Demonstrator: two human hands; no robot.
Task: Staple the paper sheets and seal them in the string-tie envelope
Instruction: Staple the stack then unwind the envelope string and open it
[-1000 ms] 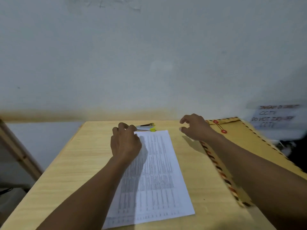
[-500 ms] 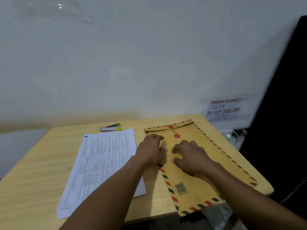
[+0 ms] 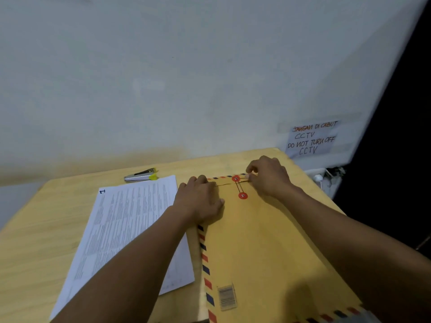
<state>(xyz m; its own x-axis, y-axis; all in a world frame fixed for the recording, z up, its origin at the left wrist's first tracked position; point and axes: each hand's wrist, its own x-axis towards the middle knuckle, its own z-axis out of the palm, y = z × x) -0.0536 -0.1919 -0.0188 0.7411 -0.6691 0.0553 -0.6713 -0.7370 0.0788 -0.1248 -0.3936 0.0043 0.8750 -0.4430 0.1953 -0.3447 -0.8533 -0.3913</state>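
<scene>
A brown string-tie envelope (image 3: 261,248) with a red-and-blue striped border lies on the right side of the wooden table (image 3: 42,234). Its two red buttons (image 3: 236,178) sit near the top edge, joined by a thin string. My left hand (image 3: 200,201) presses flat on the envelope's upper left part. My right hand (image 3: 268,176) pinches the string end just right of the upper button. The printed paper sheets (image 3: 126,229) lie to the left of the envelope. A silver stapler (image 3: 140,177) with a yellow tip lies beyond the sheets.
A white wall rises right behind the table. A handwritten CCTV notice (image 3: 311,138) is taped to it at the right. A white plug and socket (image 3: 319,177) sit past the table's right edge, beside a dark opening.
Both hands have left the sheets and gone right to the envelope. The right hand has slid up to the top button and taken the string. The view has swung right.
</scene>
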